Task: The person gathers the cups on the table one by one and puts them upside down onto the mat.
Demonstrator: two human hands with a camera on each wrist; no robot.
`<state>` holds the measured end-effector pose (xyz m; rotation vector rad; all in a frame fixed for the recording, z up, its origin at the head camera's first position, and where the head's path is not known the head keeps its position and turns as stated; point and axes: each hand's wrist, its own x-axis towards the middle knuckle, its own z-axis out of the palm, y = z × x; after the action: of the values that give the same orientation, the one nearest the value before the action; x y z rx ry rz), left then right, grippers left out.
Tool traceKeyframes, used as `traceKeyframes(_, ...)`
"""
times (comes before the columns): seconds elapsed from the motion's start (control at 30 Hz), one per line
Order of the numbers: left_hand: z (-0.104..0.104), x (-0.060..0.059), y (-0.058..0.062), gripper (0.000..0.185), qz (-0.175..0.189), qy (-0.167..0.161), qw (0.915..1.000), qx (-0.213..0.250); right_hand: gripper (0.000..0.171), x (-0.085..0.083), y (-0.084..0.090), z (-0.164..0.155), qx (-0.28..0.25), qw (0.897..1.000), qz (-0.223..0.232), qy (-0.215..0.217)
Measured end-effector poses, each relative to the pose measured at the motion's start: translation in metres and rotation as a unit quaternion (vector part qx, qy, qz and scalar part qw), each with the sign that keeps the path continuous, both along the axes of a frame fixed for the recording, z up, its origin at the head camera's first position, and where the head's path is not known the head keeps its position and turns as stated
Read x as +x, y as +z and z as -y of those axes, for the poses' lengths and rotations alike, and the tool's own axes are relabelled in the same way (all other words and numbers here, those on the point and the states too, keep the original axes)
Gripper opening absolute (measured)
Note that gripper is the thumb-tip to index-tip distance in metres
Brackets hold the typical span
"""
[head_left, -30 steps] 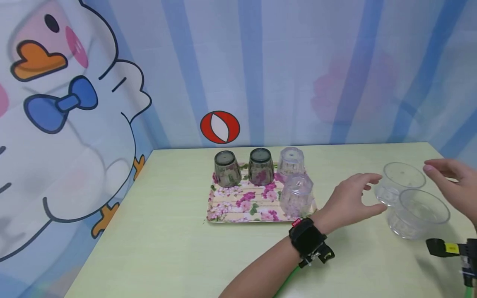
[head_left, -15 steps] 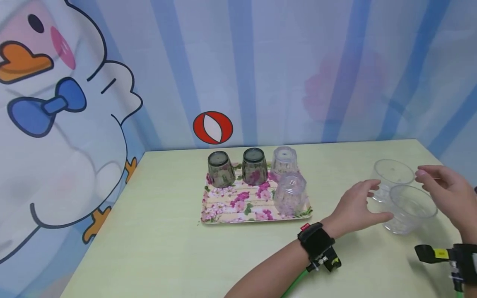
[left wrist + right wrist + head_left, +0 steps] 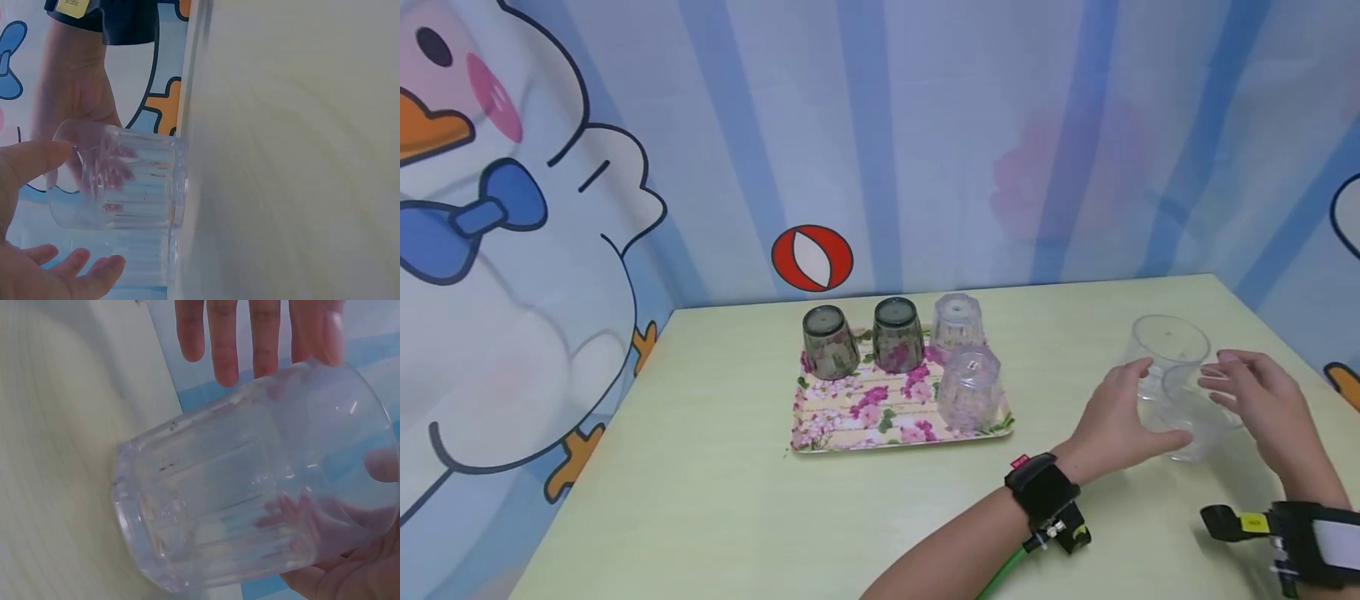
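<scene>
Two clear ribbed cups stand upright at the right of the table. My left hand and right hand flank the nearer cup, fingers loosely spread on either side. The farther cup stands just behind it. In the left wrist view my thumb lies at the rim of the near cup. In the right wrist view straight fingers reach over the cup, and the other hand shows through its wall. Neither hand clearly grips it.
A floral tray sits mid-table with upturned cups on it: two dark ones and two clear ones. The table's right edge runs close beside my right hand. A cartoon curtain backs the table.
Both hands have drawn in around the nearer clear cup, the right hand coming left and down toward it. The head view has swung a little to the right.
</scene>
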<state>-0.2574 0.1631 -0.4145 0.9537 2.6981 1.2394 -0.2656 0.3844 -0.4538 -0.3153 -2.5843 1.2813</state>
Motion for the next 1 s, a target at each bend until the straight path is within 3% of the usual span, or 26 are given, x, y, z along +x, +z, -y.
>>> traceKeyframes(0.2, 0.001, 0.000, -0.006, 0.087, 0.044, 0.002, 0.9983, 0.037, 0.068, 0.016, 0.033, 0.029, -0.007, 0.998, 0.057, 0.030)
traceKeyframes(0.27, 0.000, 0.000, -0.007, 0.087, 0.051, -0.003, 0.9978, 0.042, 0.069, 0.013, 0.028, 0.026, -0.011, 0.998, 0.056, 0.021)
traceKeyframes(0.37, -0.002, 0.000, -0.007, 0.086, 0.052, -0.007, 0.9980, 0.035, 0.067, 0.003, 0.005, 0.007, -0.025, 0.999, 0.042, 0.021)
traceKeyframes(0.53, -0.009, -0.001, -0.006, 0.086, 0.055, -0.003, 0.9978, 0.038, 0.049, -0.012, -0.026, -0.017, -0.064, 0.997, 0.024, 0.023)
traceKeyframes(0.73, -0.013, 0.001, -0.007, 0.086, 0.088, -0.008, 0.9946, 0.054, 0.037, -0.007, -0.022, -0.013, -0.123, 0.992, 0.022, 0.026)
traceKeyframes(1.0, -0.016, 0.002, -0.010, 0.081, 0.086, -0.011, 0.9946, 0.058, 0.032, -0.001, -0.015, -0.009, -0.163, 0.986, 0.013, 0.027)
